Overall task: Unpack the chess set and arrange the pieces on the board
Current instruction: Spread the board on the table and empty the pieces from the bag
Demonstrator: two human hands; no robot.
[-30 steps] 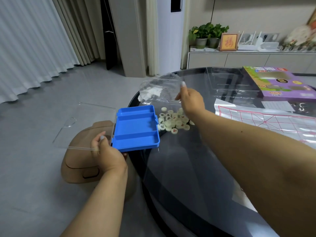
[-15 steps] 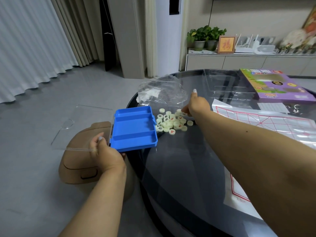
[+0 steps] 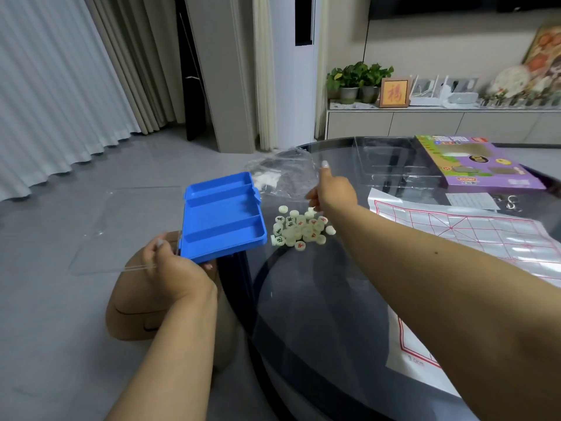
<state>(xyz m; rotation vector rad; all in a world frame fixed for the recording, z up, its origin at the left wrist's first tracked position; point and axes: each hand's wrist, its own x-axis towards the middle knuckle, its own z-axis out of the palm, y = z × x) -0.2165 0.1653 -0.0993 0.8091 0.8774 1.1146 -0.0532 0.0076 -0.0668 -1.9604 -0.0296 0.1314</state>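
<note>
Pieces crowd table rim beside overhanging blue tray.

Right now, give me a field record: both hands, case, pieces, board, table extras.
left hand: left hand grips the blue plastic compartment case by its clear hinged lid, off the table edge
case: compartments look empty
right hand: right hand over the pile, forefinger raised; a grip cannot be told
pieces: pale round chess pieces heaped on the dark glass table
board: white sheet with red grid, no pieces on it
extras: crumpled clear bag; purple box
</note>
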